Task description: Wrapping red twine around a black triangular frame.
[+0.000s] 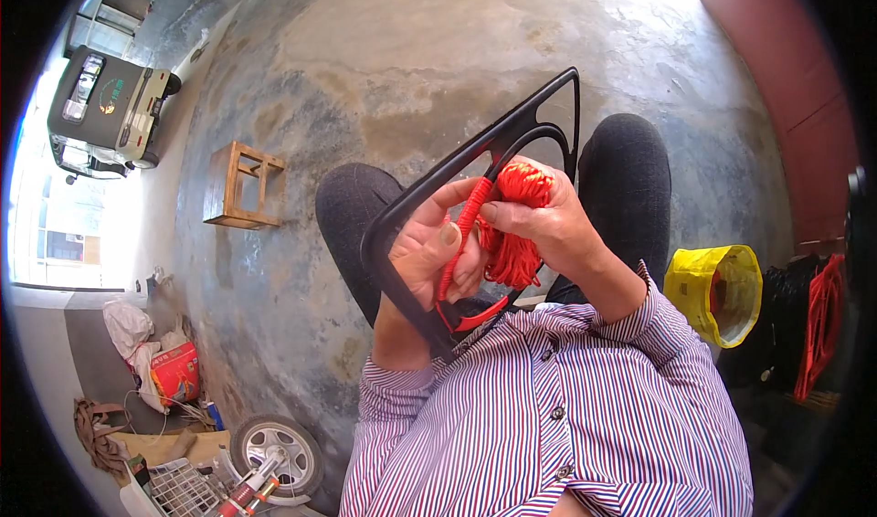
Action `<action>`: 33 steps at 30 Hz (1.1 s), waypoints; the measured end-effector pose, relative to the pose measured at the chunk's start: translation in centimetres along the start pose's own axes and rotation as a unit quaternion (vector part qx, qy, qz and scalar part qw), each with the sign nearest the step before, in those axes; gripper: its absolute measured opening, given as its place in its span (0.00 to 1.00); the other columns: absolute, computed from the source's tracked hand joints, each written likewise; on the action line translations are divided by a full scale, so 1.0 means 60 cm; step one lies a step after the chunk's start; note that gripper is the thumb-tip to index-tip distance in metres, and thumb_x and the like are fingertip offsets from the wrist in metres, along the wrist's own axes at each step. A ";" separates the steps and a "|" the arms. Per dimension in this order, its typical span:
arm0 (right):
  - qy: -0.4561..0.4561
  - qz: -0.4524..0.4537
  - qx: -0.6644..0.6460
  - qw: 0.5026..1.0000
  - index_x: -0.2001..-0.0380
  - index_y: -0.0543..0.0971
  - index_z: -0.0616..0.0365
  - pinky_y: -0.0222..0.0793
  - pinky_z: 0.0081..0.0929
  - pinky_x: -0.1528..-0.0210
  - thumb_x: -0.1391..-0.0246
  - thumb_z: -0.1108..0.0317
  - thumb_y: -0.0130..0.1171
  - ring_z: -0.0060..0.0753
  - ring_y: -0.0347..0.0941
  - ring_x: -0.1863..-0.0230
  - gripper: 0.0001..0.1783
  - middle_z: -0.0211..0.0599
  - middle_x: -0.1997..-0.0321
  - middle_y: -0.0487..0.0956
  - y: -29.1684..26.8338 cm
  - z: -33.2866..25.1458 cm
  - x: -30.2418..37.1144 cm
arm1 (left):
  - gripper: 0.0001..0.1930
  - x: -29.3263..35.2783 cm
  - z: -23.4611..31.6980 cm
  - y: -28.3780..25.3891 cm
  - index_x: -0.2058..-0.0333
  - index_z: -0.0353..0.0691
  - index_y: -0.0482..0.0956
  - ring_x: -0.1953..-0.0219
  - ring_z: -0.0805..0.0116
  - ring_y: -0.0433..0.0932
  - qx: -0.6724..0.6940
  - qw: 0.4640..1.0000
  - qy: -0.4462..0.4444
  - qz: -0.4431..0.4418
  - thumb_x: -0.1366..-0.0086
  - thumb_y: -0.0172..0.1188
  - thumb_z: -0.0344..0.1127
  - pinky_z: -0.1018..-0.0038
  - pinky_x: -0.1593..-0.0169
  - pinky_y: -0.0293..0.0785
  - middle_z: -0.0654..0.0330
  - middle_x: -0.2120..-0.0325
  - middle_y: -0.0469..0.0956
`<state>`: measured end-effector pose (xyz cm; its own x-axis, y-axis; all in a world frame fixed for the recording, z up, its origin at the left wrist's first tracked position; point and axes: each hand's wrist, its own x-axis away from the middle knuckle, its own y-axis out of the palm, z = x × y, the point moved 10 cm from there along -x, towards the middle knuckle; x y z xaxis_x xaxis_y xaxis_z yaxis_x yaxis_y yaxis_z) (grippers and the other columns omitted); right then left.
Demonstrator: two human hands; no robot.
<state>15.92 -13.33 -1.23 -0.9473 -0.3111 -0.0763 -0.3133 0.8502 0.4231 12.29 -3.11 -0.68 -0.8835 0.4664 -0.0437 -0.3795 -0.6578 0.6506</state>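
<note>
A black frame [429, 182] with rounded corners and an inner curved bar stands tilted in front of my chest, between my knees. Red cord is wound in tight turns [468, 214] along part of the inner bar. My left hand [429, 250] has its fingers curled round this wrapped part, with the thumb near the windings. My right hand [553, 214] grips a thick hank of red cord [513, 259] just to the right of the bar, thumb pressed toward the windings. Lower down, more red [482, 316] covers a bend of the frame. Some fingertips are hidden behind the cord.
A yellow bucket-like container [692, 289] stands at my right, beside black and red items [824, 325]. On the left are a wooden stool [239, 186], a parked three-wheeled vehicle [105, 106], bags [174, 373] and a spoked wheel [277, 453]. A red wall [776, 88] bounds the right.
</note>
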 end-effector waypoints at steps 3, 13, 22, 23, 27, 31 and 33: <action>0.013 0.010 -0.032 0.999 0.67 0.79 0.59 0.72 0.21 0.66 0.47 0.68 0.67 0.20 0.76 0.71 0.08 0.30 0.71 0.81 -0.001 0.012 0.001 | 0.30 0.000 0.004 0.000 0.35 0.31 0.59 0.88 0.77 0.63 -0.012 1.000 0.002 0.014 0.28 0.55 0.43 0.80 0.83 0.60 0.64 0.86 0.67; 0.102 0.049 -0.167 0.979 0.72 0.78 0.59 0.70 0.23 0.68 0.46 0.67 0.67 0.23 0.74 0.73 0.08 0.32 0.75 0.78 -0.009 0.043 0.005 | 0.30 -0.004 0.000 -0.007 0.37 0.30 0.59 0.91 0.75 0.60 -0.019 1.000 0.004 0.020 0.28 0.55 0.44 0.78 0.86 0.57 0.61 0.87 0.65; 0.107 0.051 -0.180 0.976 0.71 0.78 0.60 0.70 0.23 0.68 0.46 0.67 0.67 0.23 0.74 0.73 0.09 0.33 0.75 0.78 -0.005 0.049 0.001 | 0.28 -0.003 -0.003 -0.014 0.36 0.32 0.60 0.90 0.75 0.64 0.012 1.000 -0.003 0.018 0.27 0.52 0.45 0.79 0.83 0.63 0.61 0.86 0.68; 0.108 0.053 -0.181 0.976 0.71 0.78 0.60 0.70 0.23 0.68 0.46 0.67 0.67 0.23 0.74 0.73 0.09 0.33 0.75 0.78 -0.004 0.050 0.002 | 0.28 -0.002 -0.003 -0.015 0.37 0.32 0.61 0.90 0.75 0.64 0.008 1.000 -0.002 0.020 0.27 0.53 0.45 0.79 0.83 0.63 0.61 0.86 0.68; 0.104 0.057 -0.189 0.975 0.72 0.78 0.60 0.70 0.23 0.68 0.46 0.67 0.67 0.23 0.74 0.73 0.09 0.32 0.75 0.78 -0.004 0.052 -0.001 | 0.25 -0.004 -0.003 -0.018 0.41 0.31 0.64 0.90 0.74 0.65 0.013 0.999 0.001 0.044 0.28 0.54 0.44 0.79 0.84 0.62 0.60 0.86 0.69; 0.117 0.054 -0.182 0.975 0.72 0.78 0.60 0.69 0.22 0.69 0.46 0.66 0.66 0.22 0.73 0.73 0.10 0.31 0.75 0.77 -0.005 0.056 0.001 | 0.24 -0.005 -0.002 -0.022 0.44 0.30 0.64 0.90 0.74 0.64 -0.014 0.998 -0.007 0.055 0.28 0.54 0.44 0.79 0.85 0.60 0.59 0.86 0.68; 0.112 0.053 -0.173 0.977 0.72 0.78 0.59 0.69 0.22 0.69 0.46 0.65 0.66 0.21 0.73 0.74 0.10 0.31 0.75 0.77 -0.006 0.056 0.002 | 0.25 -0.004 -0.001 -0.020 0.44 0.31 0.62 0.90 0.74 0.62 -0.050 0.997 -0.009 0.054 0.27 0.53 0.47 0.79 0.86 0.58 0.60 0.86 0.66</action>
<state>15.71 -12.25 -4.44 -0.9227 -0.3474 0.1671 -0.1369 0.7005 0.7004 12.99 -2.45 -1.50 -0.9162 0.3990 0.0375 -0.3080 -0.7609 0.5711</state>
